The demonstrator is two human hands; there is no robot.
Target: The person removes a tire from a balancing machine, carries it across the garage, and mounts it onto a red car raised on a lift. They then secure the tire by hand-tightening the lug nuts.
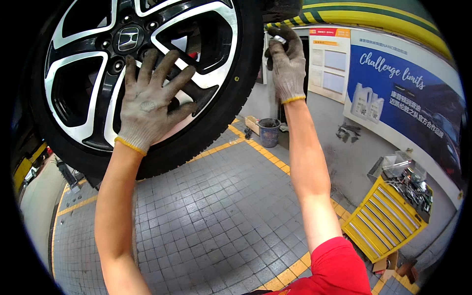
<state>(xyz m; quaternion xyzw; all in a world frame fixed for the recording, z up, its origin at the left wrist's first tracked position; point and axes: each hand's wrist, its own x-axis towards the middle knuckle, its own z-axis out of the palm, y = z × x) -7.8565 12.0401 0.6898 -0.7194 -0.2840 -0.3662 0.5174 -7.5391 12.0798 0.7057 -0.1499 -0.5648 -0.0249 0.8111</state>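
Note:
A car wheel with black and silver spokes [81,66] and a black tyre [221,125] hangs raised at the upper left. My left hand [150,98], in a soiled whitish work glove, lies over the lower spokes with its fingers spread. It grips nothing. Just above its fingertips are the centre cap [128,39] and several wheel nuts around it. To the right of the tyre tread, my right hand [286,64], gloved the same way, is raised with curled fingers. A small pale thing [279,39] shows between them, too little of it to name.
A yellow tool cabinet [386,221] with tools heaped on top stands at the right. A dark bucket [269,132] sits by the wall. Posters [403,93] cover the wall, and yellow lines mark the grey tiled floor [211,221].

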